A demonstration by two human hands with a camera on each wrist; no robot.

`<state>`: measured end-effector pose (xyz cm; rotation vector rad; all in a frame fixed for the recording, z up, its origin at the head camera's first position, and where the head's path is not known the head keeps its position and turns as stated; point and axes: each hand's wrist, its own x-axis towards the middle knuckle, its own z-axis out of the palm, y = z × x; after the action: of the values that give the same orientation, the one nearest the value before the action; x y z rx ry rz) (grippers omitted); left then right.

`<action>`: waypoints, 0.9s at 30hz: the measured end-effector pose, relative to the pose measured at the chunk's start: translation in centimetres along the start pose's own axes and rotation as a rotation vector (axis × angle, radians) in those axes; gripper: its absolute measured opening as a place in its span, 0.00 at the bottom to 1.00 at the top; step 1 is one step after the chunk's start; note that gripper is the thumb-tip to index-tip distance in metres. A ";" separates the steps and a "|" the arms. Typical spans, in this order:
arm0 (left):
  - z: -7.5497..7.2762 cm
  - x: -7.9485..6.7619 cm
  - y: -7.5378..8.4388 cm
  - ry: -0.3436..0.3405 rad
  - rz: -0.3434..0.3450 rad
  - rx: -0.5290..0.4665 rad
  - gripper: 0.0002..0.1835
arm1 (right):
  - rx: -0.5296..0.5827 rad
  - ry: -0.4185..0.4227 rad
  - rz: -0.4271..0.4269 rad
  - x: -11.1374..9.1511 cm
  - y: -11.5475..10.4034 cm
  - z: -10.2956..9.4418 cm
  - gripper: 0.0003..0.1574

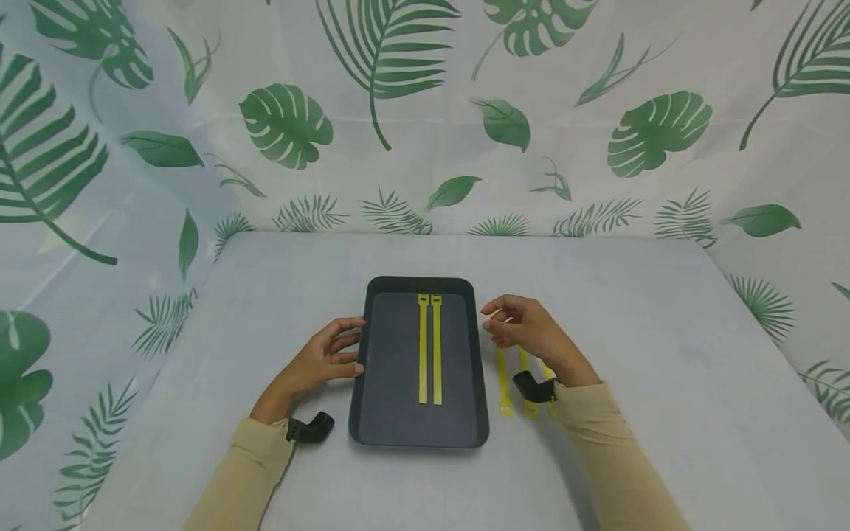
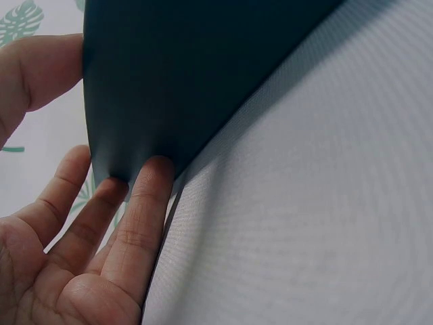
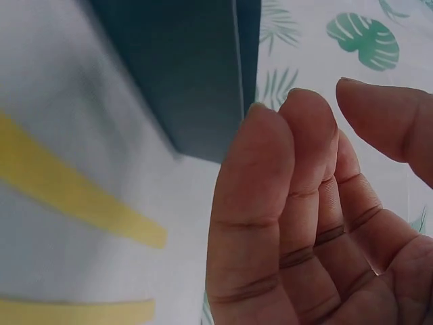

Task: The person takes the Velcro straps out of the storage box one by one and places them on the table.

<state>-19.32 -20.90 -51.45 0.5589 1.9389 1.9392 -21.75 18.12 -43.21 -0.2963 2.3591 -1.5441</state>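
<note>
A dark grey rectangular tray (image 1: 392, 369) lies on the white table, with two yellow cable ties (image 1: 423, 354) side by side lengthwise inside it. My left hand (image 1: 323, 358) touches the tray's left side. In the left wrist view its extended fingers (image 2: 139, 237) rest against the dark outer wall, the thumb near the edge. Just off the tray's right side hovers my right hand (image 1: 531, 328), fingers slightly bent and nothing between them. Beneath and beside it, more yellow cable ties (image 1: 502, 380) lie on the table, partly hidden by the hand and wrist camera.
Black wrist cameras (image 1: 312, 428) sit on both wrists. White cloth (image 1: 438, 81) printed with green leaves stands behind the table and along both sides. White table surface (image 1: 299, 287) extends around the tray.
</note>
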 end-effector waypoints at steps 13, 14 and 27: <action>0.0 0.0 0.2 0.013 -0.021 0.017 0.46 | -0.056 -0.040 -0.034 1.4 -0.7 1.2 0.19; 0.0 0.0 0.2 0.015 -0.021 0.018 0.46 | -0.053 -0.046 -0.038 1.5 -0.9 1.3 0.20; 0.0 0.0 0.2 0.012 -0.009 0.005 0.46 | -0.037 -0.140 -0.106 2.4 -2.0 2.3 0.19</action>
<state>-19.26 -20.88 -51.28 0.5398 1.9507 1.9375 -23.13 14.51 -42.57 -0.5280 2.2983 -1.4753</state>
